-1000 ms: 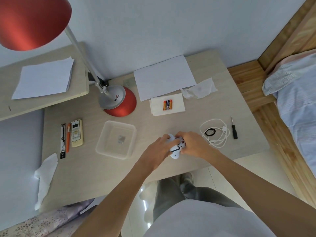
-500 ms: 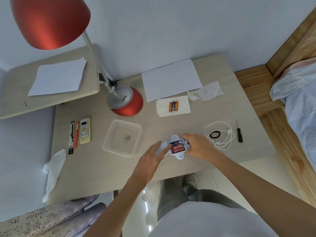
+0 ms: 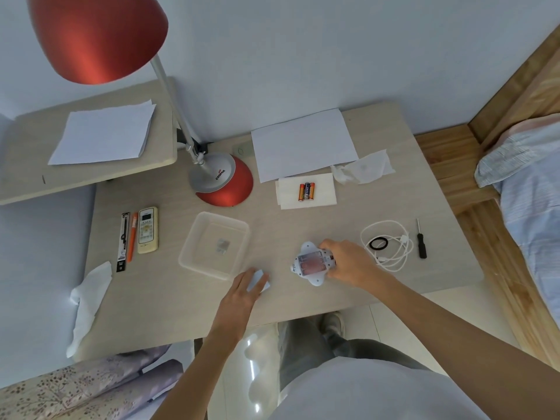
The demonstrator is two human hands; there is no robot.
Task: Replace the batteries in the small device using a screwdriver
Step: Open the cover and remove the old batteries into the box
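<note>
The small white device [image 3: 312,263] lies on the desk with its battery bay uncovered and reddish batteries showing inside. My right hand [image 3: 351,262] grips its right side. To the left, my left hand [image 3: 242,291] holds the white battery cover [image 3: 257,280] against the desk just below the plastic tray. Three spare batteries [image 3: 306,191] lie together on a white napkin [image 3: 321,195] farther back. The black-handled screwdriver [image 3: 421,242] rests on the desk at the right, untouched.
A clear plastic tray [image 3: 194,259] with a small item inside sits left of the device. A white cable with a black ring [image 3: 389,245] lies right of it. Red lamp [image 3: 224,180], paper sheets, tissues, a remote [image 3: 147,230] and pens share the desk [image 3: 169,298].
My left hand has lifted the battery cover off the device and carried it left, down to the desk. My right hand stays on the device, whose batteries now show.
</note>
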